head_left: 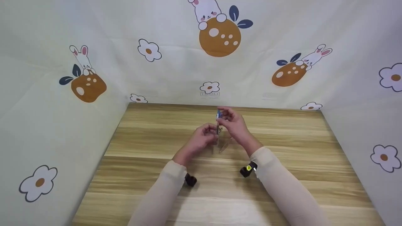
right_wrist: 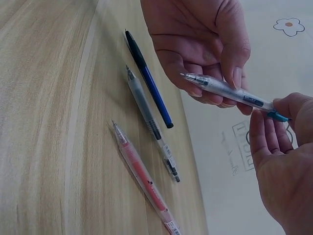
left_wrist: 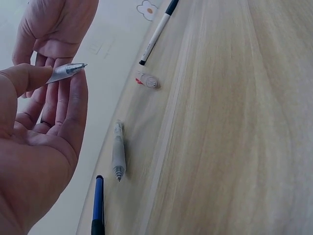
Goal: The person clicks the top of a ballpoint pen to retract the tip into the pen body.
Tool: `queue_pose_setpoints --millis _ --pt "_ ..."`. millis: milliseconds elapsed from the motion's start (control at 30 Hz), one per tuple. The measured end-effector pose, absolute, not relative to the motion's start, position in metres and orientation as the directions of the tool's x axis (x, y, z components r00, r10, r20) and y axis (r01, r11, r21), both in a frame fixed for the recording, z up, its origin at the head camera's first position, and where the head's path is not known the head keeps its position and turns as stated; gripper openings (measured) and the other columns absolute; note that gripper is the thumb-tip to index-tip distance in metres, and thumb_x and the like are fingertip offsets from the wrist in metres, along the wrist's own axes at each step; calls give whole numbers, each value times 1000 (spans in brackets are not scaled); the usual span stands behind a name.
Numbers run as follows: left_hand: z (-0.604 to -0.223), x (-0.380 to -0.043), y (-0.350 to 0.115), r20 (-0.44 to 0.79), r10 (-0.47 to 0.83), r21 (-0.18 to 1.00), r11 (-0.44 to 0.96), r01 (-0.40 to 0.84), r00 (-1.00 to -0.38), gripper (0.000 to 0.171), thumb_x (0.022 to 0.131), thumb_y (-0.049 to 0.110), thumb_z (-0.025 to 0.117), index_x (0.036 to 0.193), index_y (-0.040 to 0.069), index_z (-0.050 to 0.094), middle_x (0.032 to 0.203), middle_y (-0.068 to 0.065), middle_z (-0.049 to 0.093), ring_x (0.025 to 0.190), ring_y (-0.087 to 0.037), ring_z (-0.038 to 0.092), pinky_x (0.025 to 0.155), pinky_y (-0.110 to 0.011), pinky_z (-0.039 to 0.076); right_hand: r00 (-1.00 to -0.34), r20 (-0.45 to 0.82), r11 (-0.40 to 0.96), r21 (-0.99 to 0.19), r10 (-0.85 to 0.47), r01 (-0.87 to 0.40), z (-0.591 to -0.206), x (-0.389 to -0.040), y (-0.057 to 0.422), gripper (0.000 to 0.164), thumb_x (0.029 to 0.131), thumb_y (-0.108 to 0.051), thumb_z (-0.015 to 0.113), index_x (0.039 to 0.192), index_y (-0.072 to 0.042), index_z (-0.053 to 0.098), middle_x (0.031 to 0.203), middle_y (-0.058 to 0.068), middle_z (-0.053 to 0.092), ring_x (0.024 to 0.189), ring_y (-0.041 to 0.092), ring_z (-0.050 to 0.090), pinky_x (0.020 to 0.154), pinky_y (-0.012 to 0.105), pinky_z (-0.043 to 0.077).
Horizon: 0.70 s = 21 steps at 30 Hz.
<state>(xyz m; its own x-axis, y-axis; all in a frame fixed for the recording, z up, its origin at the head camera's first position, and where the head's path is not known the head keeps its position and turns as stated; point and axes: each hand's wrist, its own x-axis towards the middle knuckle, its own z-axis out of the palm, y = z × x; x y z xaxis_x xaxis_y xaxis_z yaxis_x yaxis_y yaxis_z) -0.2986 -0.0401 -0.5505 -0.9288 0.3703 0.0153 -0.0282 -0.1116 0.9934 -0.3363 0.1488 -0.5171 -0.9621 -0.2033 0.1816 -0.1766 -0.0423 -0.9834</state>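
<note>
Both hands hold one clear-barrelled pen (right_wrist: 227, 90) with a blue clip (right_wrist: 277, 116). In the right wrist view, my left hand (right_wrist: 195, 44) pinches the barrel between thumb and fingers. My right hand (right_wrist: 288, 171) pinches the clip end. In the head view, the left hand (head_left: 202, 138) is nearer to me and the right hand (head_left: 234, 122) farther, with the pen (head_left: 218, 127) pointing down toward me. Its bare tip shows past the left thumb in the left wrist view, where the left hand (left_wrist: 39, 142) covers the rest.
On the wooden table (head_left: 282, 188) lie a blue pen (right_wrist: 152, 93), a translucent white pen (right_wrist: 146, 107), a pink pen (right_wrist: 142, 176) and a white pen with a dark end (left_wrist: 157, 36). Behind the table hangs a patterned cloth (head_left: 176, 75), with more cloth along both sides.
</note>
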Motion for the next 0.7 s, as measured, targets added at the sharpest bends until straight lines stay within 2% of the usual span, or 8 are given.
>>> queue_pose_setpoints --millis 167,400,600,700 --pt "-550 -300 -41 15 376 993 -110 -29 -927 30 98 -12 62 127 -8 62 116 -18 68 94 -15 70 81 -32 64 -964 173 -24 -985 -202 -172 -517 -336 149 47 100 10 73 145 0 65 114 13 68 103 23 70 90 35 65" --pt "-551 -300 -43 6 373 996 -88 -29 -928 30 99 -7 66 129 -8 62 110 -9 65 92 -14 68 79 -30 62 -963 184 -37 -983 -198 -180 -518 -338 148 47 100 11 73 145 2 65 113 13 68 102 22 71 88 34 65" --pt "-550 -300 -44 6 369 994 -102 -35 -929 33 98 -8 66 130 -12 59 113 -16 65 90 -13 67 76 -29 62 -966 178 -30 -984 -186 -175 -518 -338 146 47 99 12 73 145 2 66 111 11 69 97 18 70 87 32 65" --pt "-550 -299 -45 2 365 993 -112 -42 -931 36 97 -10 64 132 -16 57 113 -18 65 90 -13 66 76 -28 61 -967 176 -23 -984 -184 -175 -518 -338 146 48 99 11 73 146 1 66 112 13 70 96 19 70 89 37 65"
